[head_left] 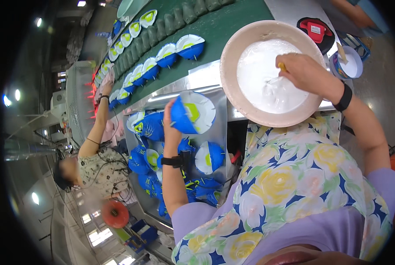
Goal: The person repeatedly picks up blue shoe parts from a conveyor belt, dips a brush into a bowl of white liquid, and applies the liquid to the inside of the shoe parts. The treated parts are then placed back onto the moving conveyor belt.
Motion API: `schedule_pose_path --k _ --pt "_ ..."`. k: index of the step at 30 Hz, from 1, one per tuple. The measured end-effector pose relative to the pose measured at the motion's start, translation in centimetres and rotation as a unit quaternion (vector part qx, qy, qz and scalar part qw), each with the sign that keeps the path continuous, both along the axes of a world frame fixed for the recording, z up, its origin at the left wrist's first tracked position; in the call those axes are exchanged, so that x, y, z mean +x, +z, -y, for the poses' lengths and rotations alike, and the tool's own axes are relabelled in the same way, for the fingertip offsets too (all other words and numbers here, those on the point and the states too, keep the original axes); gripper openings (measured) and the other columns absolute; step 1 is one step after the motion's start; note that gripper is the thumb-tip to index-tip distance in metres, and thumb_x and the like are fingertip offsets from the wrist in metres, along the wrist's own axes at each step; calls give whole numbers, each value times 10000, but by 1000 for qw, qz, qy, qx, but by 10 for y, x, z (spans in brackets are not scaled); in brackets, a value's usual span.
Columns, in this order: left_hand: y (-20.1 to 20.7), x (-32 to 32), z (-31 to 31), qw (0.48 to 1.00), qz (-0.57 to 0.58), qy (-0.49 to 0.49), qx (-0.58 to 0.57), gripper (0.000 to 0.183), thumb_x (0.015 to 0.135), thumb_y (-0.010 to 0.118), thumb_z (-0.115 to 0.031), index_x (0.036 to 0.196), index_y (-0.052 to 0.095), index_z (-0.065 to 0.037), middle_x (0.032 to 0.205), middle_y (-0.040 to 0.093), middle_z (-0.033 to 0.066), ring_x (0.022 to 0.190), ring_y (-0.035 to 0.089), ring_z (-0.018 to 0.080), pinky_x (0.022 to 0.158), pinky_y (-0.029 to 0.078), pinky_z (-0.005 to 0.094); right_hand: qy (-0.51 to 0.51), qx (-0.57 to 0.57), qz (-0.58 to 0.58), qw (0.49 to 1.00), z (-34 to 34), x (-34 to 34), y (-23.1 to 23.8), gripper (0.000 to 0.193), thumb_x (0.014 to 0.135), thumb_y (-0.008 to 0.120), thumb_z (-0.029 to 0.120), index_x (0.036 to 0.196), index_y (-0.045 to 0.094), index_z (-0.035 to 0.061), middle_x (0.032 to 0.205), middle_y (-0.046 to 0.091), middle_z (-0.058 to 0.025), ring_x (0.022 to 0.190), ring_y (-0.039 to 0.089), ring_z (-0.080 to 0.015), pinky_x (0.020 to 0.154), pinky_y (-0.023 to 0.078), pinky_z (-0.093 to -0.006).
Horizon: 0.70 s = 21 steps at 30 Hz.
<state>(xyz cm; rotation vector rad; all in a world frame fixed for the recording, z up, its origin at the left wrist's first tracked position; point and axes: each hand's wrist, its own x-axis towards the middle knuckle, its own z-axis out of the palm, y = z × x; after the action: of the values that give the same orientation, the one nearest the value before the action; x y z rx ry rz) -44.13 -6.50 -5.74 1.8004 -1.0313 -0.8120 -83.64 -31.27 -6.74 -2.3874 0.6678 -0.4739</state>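
Left hand (171,128) clamped on the rim of a blue dome-shaped shoe piece with a white and yellow-green face (193,112), held up over the metal tray (219,128), left of centre. Right hand (301,70) closed round a thin yellow-handled brush (280,67), tip down in white paste; bristles hard to make out. Paste filling a wide pink plastic basin (233,48), far right. Below the left wrist, a heap of similar blue pieces (151,157), partly hidden by the forearm. Farther off, rows of the same pieces (162,55) along a green conveyor belt (224,22). At far left, a co-worker's hand (107,81) reaching to the belt, blurred. Small white tub (350,64) at right, partly cut off.
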Motion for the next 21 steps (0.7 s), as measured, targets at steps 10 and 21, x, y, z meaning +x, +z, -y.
schedule_pose_path --k 10,21 --pt "16 -79 87 964 -249 -64 72 520 988 562 -303 1431 437 -60 1332 593 122 1133 645 269 918 565 393 48 138 309 940 28 23 55 200 936 670 211 1015 600 42 860 666 -142 750 643 -250 681 499 -326" --pt "-34 -124 116 972 -136 6 -193 505 1016 461 -379 1462 391 -152 1432 490 109 1286 524 255 1025 492 413 -211 198 287 913 17 9 37 350 872 711 287 889 601 -44 704 665 -169 593 660 -250 553 508 -316"
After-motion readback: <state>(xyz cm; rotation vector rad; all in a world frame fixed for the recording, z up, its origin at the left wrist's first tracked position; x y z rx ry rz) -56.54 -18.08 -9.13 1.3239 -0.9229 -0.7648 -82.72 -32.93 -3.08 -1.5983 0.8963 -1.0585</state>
